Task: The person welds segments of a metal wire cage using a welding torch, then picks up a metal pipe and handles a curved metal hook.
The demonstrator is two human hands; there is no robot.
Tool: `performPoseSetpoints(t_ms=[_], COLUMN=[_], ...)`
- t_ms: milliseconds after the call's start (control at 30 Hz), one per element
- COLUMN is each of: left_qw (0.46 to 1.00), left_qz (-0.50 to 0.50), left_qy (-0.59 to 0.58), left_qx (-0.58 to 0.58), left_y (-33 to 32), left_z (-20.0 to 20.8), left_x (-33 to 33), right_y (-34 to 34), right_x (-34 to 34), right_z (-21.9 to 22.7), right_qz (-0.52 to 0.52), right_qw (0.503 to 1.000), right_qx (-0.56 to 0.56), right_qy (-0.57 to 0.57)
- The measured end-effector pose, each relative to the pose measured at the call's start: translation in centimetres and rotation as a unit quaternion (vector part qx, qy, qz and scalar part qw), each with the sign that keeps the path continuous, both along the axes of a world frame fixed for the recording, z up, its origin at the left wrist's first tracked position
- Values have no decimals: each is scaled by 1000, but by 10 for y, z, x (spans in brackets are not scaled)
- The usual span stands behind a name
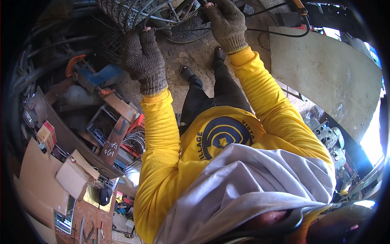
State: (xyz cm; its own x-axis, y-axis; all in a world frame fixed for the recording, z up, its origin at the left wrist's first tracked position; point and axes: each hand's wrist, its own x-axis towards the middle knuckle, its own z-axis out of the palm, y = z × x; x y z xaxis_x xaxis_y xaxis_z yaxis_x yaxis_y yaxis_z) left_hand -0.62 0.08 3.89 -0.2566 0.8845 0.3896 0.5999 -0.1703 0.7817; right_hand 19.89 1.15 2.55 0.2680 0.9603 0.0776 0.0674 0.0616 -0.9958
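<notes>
At the top, left of the middle, my left hand [145,61] wears a brown knitted glove with bare fingertips. Its fingers are closed at the lower end of a curved, dark metal rod piece [148,17]. Several rings of a large coil [118,14] stand just beyond that hand. My right hand [227,26], gloved the same way, is up at the top edge with its fingers curled. Whatever those fingers grip is too small or cut off by the frame edge. Thin rods and a cable [189,29] cross between both hands.
Black cable [280,34] loops on the right beside an orange handle [300,5]. A large pale sheet [325,77] leans at the right. To the left are a blue-and-orange tool [95,75], a crate [99,126] and cardboard [40,175]. My feet stand on a dirty floor [174,55].
</notes>
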Motion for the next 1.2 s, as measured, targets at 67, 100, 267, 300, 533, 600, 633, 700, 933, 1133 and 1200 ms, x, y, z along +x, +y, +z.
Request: performPoseSetpoints(t_ms=[67, 100, 267, 300, 533, 600, 633, 700, 933, 1133, 1200], left_qw=[1000, 1000, 999, 999, 999, 1000, 1000, 1000, 1000, 998, 998], left_qz=[-1, 3, 5, 5, 21, 19, 17, 17, 10, 18, 14], left_qy=[-3, 2, 31, 31, 17, 13, 9, 5, 5, 36, 36], left_qx=[-2, 1, 35, 29, 22, 21, 20, 14, -25, 48, 50], left_y=[1, 2, 3, 3, 2, 3, 3, 3, 2, 7, 7], left_z=[-4, -8, -5, -2, -11, -11, -11, -10, 0, -18, -19], left_x=[-2, -3, -2, -1, -4, -3, -3, -2, 0, -5, -6], right_y=[0, 0, 0, 0, -1, 0, -1, 0, -1, -2, -2], right_x=[-2, -2, 1, 1, 0, 0, -1, -1, 0, -1, 0], right_z=[1, 3, 8, 6, 9, 9, 11, 11, 14, 16, 14], right_qz=[-7, -7, 8, 8, 8, 11, 7, 2, -5, 9, 12], right_qw=[1000, 1000, 999, 999, 999, 1000, 1000, 1000, 999, 1000, 999], right_qx=[0, 0, 23, 23, 9, 11, -8, -25, -26, -17, -23], right_qy=[13, 13, -26, -27, -37, -26, -11, 6, -43, -14, -27])
